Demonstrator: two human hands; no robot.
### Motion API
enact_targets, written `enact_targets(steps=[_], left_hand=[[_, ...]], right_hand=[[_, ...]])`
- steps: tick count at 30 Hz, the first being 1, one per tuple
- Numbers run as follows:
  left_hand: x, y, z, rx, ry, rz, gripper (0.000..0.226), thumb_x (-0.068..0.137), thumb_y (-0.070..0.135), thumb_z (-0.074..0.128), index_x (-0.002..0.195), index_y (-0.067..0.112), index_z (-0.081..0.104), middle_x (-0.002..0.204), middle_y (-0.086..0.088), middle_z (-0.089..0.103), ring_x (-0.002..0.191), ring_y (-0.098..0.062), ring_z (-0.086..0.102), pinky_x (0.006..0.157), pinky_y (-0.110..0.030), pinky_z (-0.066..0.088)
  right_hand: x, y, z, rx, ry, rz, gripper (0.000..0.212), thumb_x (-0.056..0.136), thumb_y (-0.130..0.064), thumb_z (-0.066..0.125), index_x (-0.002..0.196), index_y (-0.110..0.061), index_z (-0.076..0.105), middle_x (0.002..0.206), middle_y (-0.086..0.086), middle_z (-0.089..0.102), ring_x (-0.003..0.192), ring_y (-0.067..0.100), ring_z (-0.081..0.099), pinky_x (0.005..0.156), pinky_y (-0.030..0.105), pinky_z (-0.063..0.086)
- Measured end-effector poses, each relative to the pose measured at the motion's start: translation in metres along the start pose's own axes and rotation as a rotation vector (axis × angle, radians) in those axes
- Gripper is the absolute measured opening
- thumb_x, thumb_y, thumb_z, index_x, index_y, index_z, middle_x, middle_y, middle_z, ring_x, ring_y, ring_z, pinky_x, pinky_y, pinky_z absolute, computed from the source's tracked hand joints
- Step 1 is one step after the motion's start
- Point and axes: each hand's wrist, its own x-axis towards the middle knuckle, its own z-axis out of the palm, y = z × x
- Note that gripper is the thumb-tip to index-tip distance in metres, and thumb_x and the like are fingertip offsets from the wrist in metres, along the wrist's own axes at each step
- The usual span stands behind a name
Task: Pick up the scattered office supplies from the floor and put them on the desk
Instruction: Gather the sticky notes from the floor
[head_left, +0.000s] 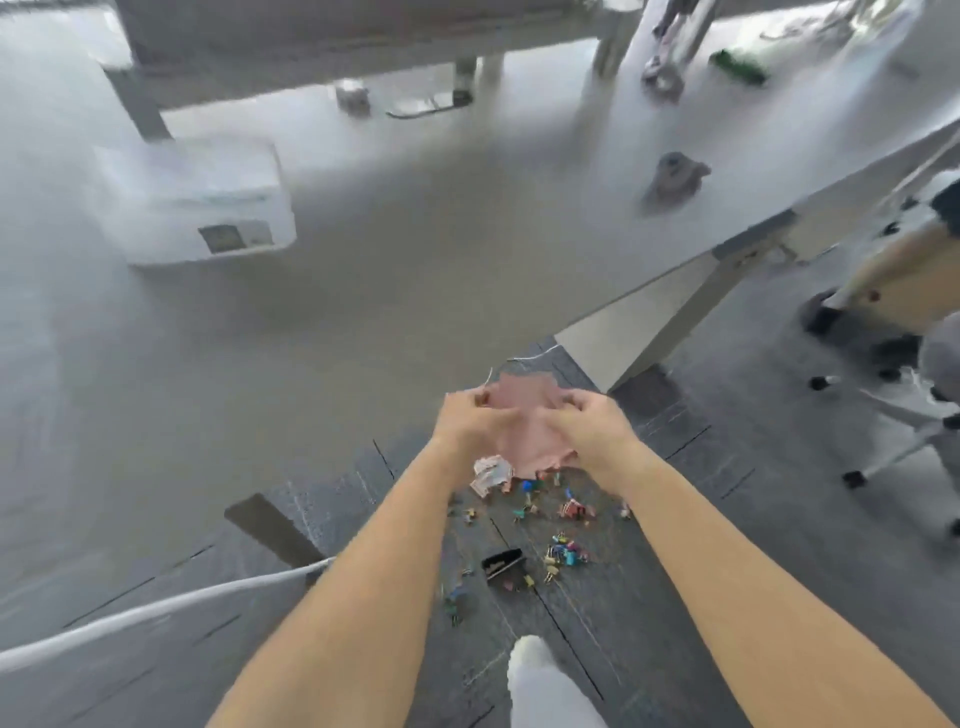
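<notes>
My left hand (470, 423) and my right hand (592, 426) both grip a pink bundle of paper-like sheets (524, 421), held in the air near the desk's corner. Below them, on the dark floor, lie several small coloured binder clips (563, 553), a black box-like item (503, 564), more coloured clips (574, 509) and a small stack of pale notes (491, 475). The grey desk (363, 260) spreads out ahead and to the left. The picture is blurred.
On the desk sit a white box (197, 202) at the left and a dark small object (675, 176) at the right. A white cable (156, 613) runs along the lower left. An office chair base (893, 415) stands at the right. My white sock (545, 686) is at the bottom.
</notes>
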Motion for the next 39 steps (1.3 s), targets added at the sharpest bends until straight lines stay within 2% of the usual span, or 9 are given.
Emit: enact_targets(steps=[4, 6, 10, 19, 24, 28, 31, 33, 39], left_hand=[[-0.063, 0.078, -0.005, 0.090, -0.129, 0.054, 0.040, 0.063, 0.016, 0.072, 0.101, 0.005, 0.072, 0.092, -0.012, 0.070, 0.078, -0.022, 0.064, 0.076, -0.038, 0.056], [-0.079, 0.109, -0.008, 0.106, -0.161, 0.045, 0.036, 0.067, 0.017, 0.071, 0.103, 0.010, 0.071, 0.098, -0.016, 0.069, 0.085, -0.028, 0.062, 0.084, -0.049, 0.053], [-0.096, 0.154, -0.014, 0.125, -0.093, 0.092, 0.057, 0.085, 0.003, 0.071, 0.134, 0.024, 0.049, 0.093, -0.009, 0.065, 0.074, -0.023, 0.065, 0.066, -0.036, 0.058], [-0.098, 0.207, -0.077, 0.174, 0.100, 0.168, 0.025, 0.083, 0.005, 0.076, 0.103, 0.010, 0.061, 0.097, -0.017, 0.069, 0.076, -0.027, 0.066, 0.071, -0.042, 0.057], [-0.069, 0.220, -0.138, -0.042, 0.148, 0.129, 0.041, 0.085, -0.003, 0.070, 0.123, 0.008, 0.058, 0.105, -0.014, 0.066, 0.090, -0.030, 0.066, 0.092, -0.054, 0.052], [-0.018, 0.238, -0.211, -0.280, 0.295, 0.205, 0.031, 0.088, -0.002, 0.066, 0.116, 0.011, 0.058, 0.107, -0.014, 0.066, 0.086, -0.027, 0.068, 0.082, -0.046, 0.057], [0.024, 0.249, -0.284, 0.043, 0.730, 0.251, 0.025, 0.090, 0.012, 0.064, 0.115, 0.008, 0.063, 0.102, -0.007, 0.066, 0.093, -0.025, 0.066, 0.073, -0.025, 0.052], [0.043, 0.246, -0.331, 0.303, 0.912, 0.176, 0.031, 0.090, 0.018, 0.060, 0.121, 0.013, 0.063, 0.113, -0.010, 0.061, 0.104, -0.030, 0.063, 0.083, -0.030, 0.048], [0.103, 0.222, -0.418, 0.366, 0.811, -0.027, 0.046, 0.093, 0.027, 0.058, 0.138, 0.019, 0.052, 0.124, -0.011, 0.062, 0.110, -0.029, 0.061, 0.095, -0.037, 0.048]], right_hand=[[-0.056, -0.074, -0.023, 0.006, -0.028, -0.064, 0.008, 0.090, -0.006, 0.063, 0.095, -0.012, 0.063, 0.080, 0.005, 0.065, 0.063, 0.017, 0.060, 0.052, 0.025, 0.053], [-0.064, -0.099, -0.029, 0.016, -0.048, -0.098, 0.008, 0.091, -0.006, 0.061, 0.093, -0.015, 0.062, 0.087, 0.009, 0.066, 0.070, 0.020, 0.062, 0.062, 0.034, 0.054], [-0.067, -0.141, -0.032, 0.031, -0.081, -0.225, 0.021, 0.092, -0.009, 0.061, 0.101, -0.028, 0.059, 0.102, 0.004, 0.070, 0.081, 0.023, 0.069, 0.071, 0.045, 0.059], [-0.041, -0.205, 0.007, -0.028, -0.331, -0.364, 0.034, 0.090, -0.016, 0.066, 0.121, -0.028, 0.059, 0.106, 0.010, 0.070, 0.085, 0.024, 0.070, 0.059, 0.029, 0.053], [-0.002, -0.245, 0.082, 0.012, -0.369, -0.335, 0.042, 0.088, -0.004, 0.065, 0.126, -0.022, 0.059, 0.115, 0.004, 0.067, 0.099, 0.022, 0.069, 0.075, 0.032, 0.057], [0.045, -0.294, 0.162, 0.000, -0.309, -0.322, 0.042, 0.085, 0.001, 0.063, 0.116, -0.027, 0.059, 0.112, 0.002, 0.066, 0.103, 0.025, 0.067, 0.087, 0.041, 0.057], [0.090, -0.332, 0.232, -0.065, -0.228, -0.336, 0.042, 0.082, 0.003, 0.061, 0.110, -0.027, 0.057, 0.103, -0.003, 0.064, 0.102, 0.024, 0.066, 0.091, 0.045, 0.056], [0.120, -0.352, 0.278, -0.163, -0.217, -0.322, 0.039, 0.081, 0.003, 0.059, 0.108, -0.025, 0.057, 0.096, -0.002, 0.063, 0.096, 0.026, 0.067, 0.087, 0.045, 0.057], [0.198, -0.350, 0.402, -0.452, -0.228, -0.224, 0.036, 0.084, -0.008, 0.058, 0.120, -0.017, 0.057, 0.110, 0.000, 0.059, 0.102, 0.023, 0.059, 0.082, 0.026, 0.048]])
